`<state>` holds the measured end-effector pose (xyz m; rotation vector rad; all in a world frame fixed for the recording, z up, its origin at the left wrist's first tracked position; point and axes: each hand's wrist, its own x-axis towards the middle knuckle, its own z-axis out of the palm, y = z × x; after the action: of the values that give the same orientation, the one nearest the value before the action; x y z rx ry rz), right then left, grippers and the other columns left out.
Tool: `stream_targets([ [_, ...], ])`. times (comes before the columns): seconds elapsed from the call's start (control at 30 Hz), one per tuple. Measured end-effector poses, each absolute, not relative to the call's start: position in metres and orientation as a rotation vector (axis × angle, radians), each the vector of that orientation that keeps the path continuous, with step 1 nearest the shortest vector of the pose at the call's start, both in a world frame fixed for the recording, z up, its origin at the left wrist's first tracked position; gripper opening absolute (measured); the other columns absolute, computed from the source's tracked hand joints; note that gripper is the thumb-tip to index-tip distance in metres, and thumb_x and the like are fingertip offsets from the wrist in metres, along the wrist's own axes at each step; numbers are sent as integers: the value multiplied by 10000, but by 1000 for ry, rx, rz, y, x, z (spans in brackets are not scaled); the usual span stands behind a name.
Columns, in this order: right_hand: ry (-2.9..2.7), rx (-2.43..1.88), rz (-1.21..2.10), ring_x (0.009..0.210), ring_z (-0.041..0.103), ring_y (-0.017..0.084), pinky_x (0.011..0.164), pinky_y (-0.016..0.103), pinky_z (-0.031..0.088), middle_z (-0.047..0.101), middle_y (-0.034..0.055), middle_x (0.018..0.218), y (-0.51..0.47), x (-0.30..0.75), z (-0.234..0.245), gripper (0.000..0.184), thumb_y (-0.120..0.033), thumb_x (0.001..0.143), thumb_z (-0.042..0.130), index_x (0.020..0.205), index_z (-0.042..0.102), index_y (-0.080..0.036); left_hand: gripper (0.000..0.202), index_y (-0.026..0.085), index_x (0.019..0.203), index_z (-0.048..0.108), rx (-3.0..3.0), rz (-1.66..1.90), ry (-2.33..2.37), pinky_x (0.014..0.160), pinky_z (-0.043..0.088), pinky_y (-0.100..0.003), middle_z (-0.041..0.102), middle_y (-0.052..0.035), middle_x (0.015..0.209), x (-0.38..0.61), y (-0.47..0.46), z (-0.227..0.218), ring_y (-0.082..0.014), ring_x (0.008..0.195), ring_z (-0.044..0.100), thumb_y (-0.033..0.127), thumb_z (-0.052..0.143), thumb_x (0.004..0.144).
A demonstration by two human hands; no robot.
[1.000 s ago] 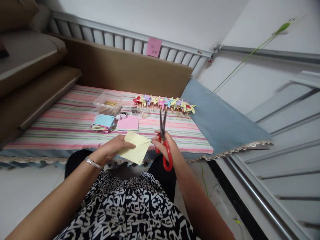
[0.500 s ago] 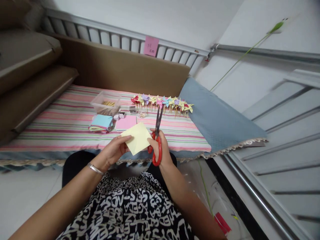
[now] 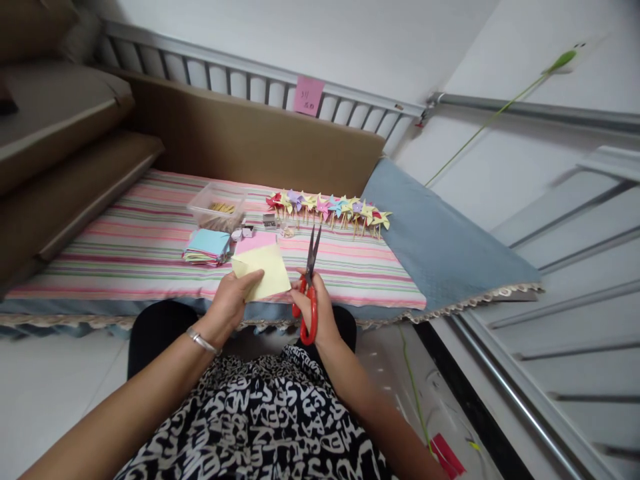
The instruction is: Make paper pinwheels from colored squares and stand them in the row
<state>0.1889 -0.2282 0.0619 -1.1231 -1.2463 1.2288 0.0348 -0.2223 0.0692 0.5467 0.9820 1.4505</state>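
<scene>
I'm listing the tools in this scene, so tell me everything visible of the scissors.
The scissors have dark, metal-looking blades and red loop handles, apparently plastic. The right hand holds them by the handles; how the fingers sit in the loops is unclear. The blades are slightly parted, tips pointing away from the person, toward the row of pinwheels. They lie right of the yellow sheet, with no paper between them.

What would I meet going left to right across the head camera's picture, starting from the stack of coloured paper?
Blue-topped stack of paper squares → yellow paper square in the left hand → red-handled scissors in the right hand → green plug at the upper right.
</scene>
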Motion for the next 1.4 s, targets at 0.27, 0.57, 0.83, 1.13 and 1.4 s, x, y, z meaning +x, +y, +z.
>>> stream_targets([
  [0.27,-1731,-1201,1371,686,585,133,699,280,477,628,14,817,-259,223,63,420,-289,745,643,1150,579,-197,413,106,888,690,676,1435,1136,641,506,-248,739,-58,806,7,-213,80,-157,645,658,210,814,507],
  [0.57,-1834,-1377,1406,459,465,90,483,218,396,543,-40,565,-268,224,68,322,-349,770,644,1041,658,-175,449,110,886,701,765,1356,1187,628,504,-259,743,-80,841,0,-213,90,-180,668,664,271,833,488],
  [0.83,-1891,-1366,1450,434,440,77,448,201,361,538,-48,554,-273,229,72,248,-304,797,620,1011,651,-183,423,100,886,701,743,1285,1127,605,534,-281,742,-89,819,-3,-212,91,-184,623,666,203,827,496],
  [1.13,-1886,-1415,1510,400,432,70,411,187,333,530,-50,555,-273,230,70,254,-316,813,600,1031,629,-190,426,117,896,695,746,1277,1125,608,540,-278,743,-78,826,-2,-212,91,-180,624,669,203,830,501],
  [1.4,-1898,-1361,1336,450,436,84,490,210,379,510,-50,546,-271,219,65,257,-343,768,638,955,647,-167,403,103,882,702,776,1254,1153,574,522,-249,744,-81,807,3,-216,94,-170,609,659,213,815,512],
])
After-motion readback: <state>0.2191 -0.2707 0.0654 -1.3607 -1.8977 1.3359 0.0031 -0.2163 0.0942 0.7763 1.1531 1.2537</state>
